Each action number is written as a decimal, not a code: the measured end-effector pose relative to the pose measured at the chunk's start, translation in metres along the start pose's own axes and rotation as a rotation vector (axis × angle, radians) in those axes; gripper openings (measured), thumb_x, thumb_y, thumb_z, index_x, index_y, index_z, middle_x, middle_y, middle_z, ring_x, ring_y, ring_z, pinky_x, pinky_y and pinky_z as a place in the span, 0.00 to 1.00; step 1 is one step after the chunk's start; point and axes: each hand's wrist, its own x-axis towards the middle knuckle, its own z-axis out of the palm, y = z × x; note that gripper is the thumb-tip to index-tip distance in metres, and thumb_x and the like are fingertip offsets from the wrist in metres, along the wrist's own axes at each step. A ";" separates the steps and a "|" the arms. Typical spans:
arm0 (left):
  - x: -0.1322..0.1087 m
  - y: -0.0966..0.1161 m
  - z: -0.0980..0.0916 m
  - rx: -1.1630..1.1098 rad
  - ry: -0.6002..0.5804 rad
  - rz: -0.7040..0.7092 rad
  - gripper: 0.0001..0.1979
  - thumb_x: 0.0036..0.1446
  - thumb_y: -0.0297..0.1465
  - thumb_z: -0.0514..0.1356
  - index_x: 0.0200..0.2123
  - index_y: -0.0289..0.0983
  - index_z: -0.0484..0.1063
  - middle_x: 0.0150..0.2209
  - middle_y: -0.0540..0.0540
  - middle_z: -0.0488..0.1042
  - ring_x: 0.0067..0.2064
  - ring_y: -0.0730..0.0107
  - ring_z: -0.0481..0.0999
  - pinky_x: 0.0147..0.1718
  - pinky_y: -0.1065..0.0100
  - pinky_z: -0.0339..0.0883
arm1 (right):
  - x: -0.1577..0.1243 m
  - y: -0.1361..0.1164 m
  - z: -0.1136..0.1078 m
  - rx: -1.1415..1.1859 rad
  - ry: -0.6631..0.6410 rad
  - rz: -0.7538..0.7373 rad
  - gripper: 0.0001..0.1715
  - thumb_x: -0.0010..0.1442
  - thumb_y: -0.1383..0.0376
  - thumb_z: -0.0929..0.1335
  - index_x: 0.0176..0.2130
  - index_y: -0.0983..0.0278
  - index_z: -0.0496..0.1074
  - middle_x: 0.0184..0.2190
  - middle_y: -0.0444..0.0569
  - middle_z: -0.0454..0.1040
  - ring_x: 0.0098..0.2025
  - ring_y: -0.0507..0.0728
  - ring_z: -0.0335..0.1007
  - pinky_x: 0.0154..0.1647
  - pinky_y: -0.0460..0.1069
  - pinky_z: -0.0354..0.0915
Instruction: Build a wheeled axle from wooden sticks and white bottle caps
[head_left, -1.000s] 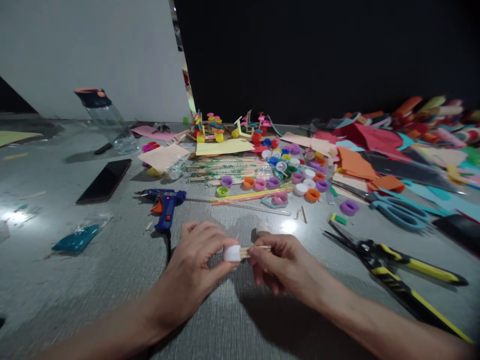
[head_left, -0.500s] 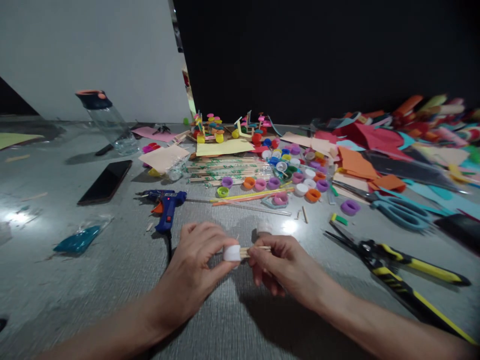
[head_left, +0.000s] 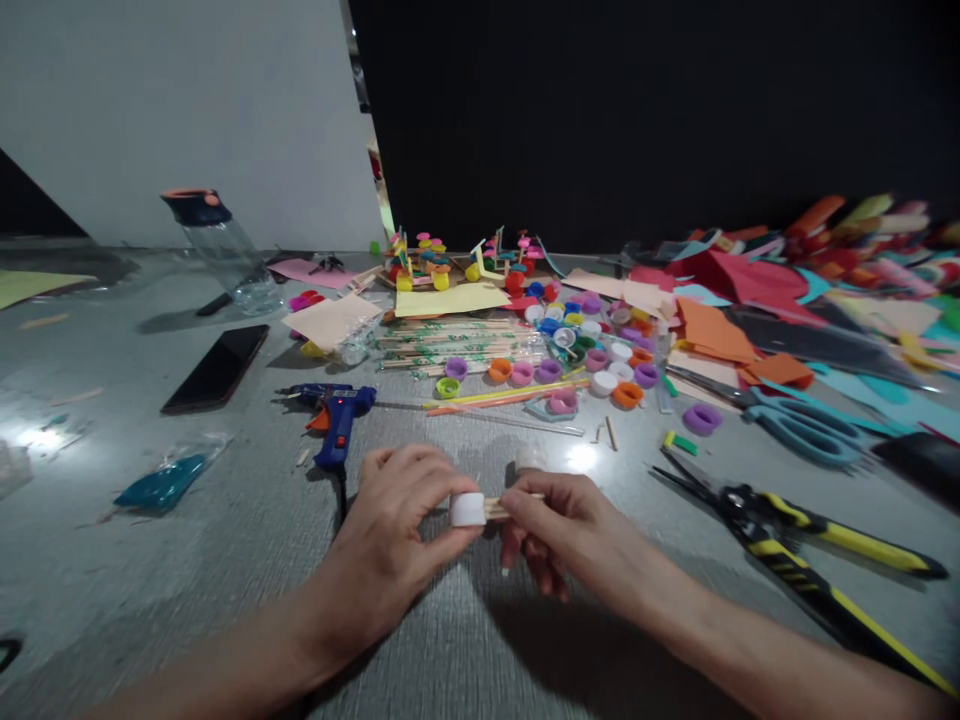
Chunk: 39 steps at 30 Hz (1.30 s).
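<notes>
Head view: white cap (head_left: 467, 509) between left hand (head_left: 401, 515) and right hand (head_left: 559, 520), well forward of back edge of table (head_left: 427, 650); sticks (head_left: 493, 508) run sideways, cap to right hand.
Left nearer cap, thumb and fingers gapped to its width, gripping it; right thumb and forefinger pinched nearly together on sticks.

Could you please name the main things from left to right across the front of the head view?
Teal packet, blue glue gun, left hand, white piece, wooden sticks, right hand, yellow-and-black pliers.
</notes>
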 end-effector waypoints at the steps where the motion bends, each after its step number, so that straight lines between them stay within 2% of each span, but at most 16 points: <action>1: 0.000 0.000 0.000 0.009 0.003 0.003 0.09 0.60 0.27 0.66 0.43 0.43 0.72 0.41 0.52 0.77 0.49 0.60 0.71 0.49 0.57 0.53 | 0.000 0.000 -0.001 0.000 -0.004 0.002 0.25 0.64 0.44 0.67 0.33 0.64 0.69 0.25 0.46 0.76 0.16 0.47 0.62 0.13 0.40 0.58; 9: -0.001 -0.001 -0.003 0.044 -0.024 -0.028 0.10 0.59 0.27 0.67 0.42 0.42 0.71 0.41 0.53 0.77 0.50 0.60 0.71 0.48 0.58 0.52 | -0.004 -0.009 -0.009 -0.082 0.033 -0.013 0.22 0.66 0.48 0.68 0.33 0.64 0.69 0.25 0.45 0.74 0.16 0.46 0.60 0.13 0.40 0.55; 15: 0.000 -0.004 -0.006 0.092 -0.088 -0.085 0.08 0.59 0.26 0.66 0.40 0.41 0.72 0.40 0.53 0.76 0.48 0.60 0.71 0.46 0.57 0.51 | -0.009 -0.012 -0.018 -0.384 0.059 -0.046 0.15 0.70 0.56 0.66 0.35 0.63 0.72 0.23 0.44 0.72 0.18 0.48 0.58 0.16 0.43 0.52; 21: 0.001 -0.008 -0.007 0.118 -0.156 -0.111 0.11 0.54 0.26 0.68 0.41 0.41 0.74 0.42 0.50 0.78 0.48 0.57 0.73 0.47 0.56 0.54 | -0.013 -0.023 -0.024 -0.667 0.076 -0.089 0.17 0.69 0.61 0.64 0.29 0.62 0.70 0.21 0.44 0.71 0.21 0.51 0.60 0.20 0.47 0.52; 25: 0.001 -0.013 -0.013 0.129 -0.171 -0.093 0.20 0.51 0.34 0.73 0.47 0.41 0.75 0.46 0.48 0.79 0.52 0.52 0.73 0.49 0.53 0.57 | -0.016 -0.032 -0.028 -0.721 0.121 -0.158 0.20 0.68 0.58 0.63 0.26 0.61 0.67 0.20 0.43 0.68 0.21 0.51 0.58 0.22 0.48 0.52; 28: 0.002 -0.017 -0.021 0.106 -0.129 -0.076 0.25 0.53 0.44 0.72 0.51 0.43 0.74 0.50 0.46 0.78 0.56 0.50 0.71 0.53 0.50 0.58 | -0.016 -0.035 -0.033 -0.785 0.240 -0.223 0.19 0.68 0.55 0.64 0.29 0.61 0.69 0.20 0.43 0.69 0.22 0.52 0.60 0.23 0.49 0.52; 31: 0.005 -0.016 -0.029 0.075 -0.062 -0.082 0.20 0.58 0.45 0.68 0.50 0.44 0.75 0.51 0.46 0.77 0.57 0.51 0.71 0.56 0.49 0.59 | -0.015 -0.036 -0.038 -0.850 0.324 -0.290 0.15 0.68 0.57 0.64 0.33 0.61 0.71 0.21 0.43 0.70 0.23 0.53 0.61 0.25 0.49 0.53; 35: 0.007 -0.014 -0.035 0.042 -0.021 -0.103 0.10 0.64 0.37 0.63 0.46 0.43 0.76 0.49 0.46 0.77 0.54 0.55 0.73 0.55 0.50 0.61 | -0.013 -0.035 -0.041 -0.949 0.357 -0.381 0.13 0.69 0.61 0.64 0.33 0.62 0.71 0.21 0.42 0.69 0.22 0.53 0.59 0.25 0.49 0.53; 37: 0.007 -0.014 -0.036 0.036 -0.028 -0.096 0.08 0.64 0.34 0.62 0.46 0.43 0.76 0.48 0.47 0.77 0.54 0.56 0.73 0.55 0.51 0.62 | -0.013 -0.034 -0.041 -0.978 0.349 -0.416 0.13 0.69 0.62 0.65 0.32 0.62 0.72 0.22 0.43 0.70 0.23 0.53 0.61 0.26 0.49 0.53; 39: 0.007 -0.014 -0.038 0.036 -0.091 -0.091 0.09 0.63 0.34 0.63 0.46 0.42 0.75 0.49 0.46 0.77 0.55 0.55 0.72 0.56 0.50 0.60 | -0.014 -0.032 -0.040 -0.986 0.304 -0.446 0.13 0.69 0.62 0.66 0.32 0.62 0.73 0.24 0.44 0.73 0.24 0.53 0.63 0.27 0.49 0.55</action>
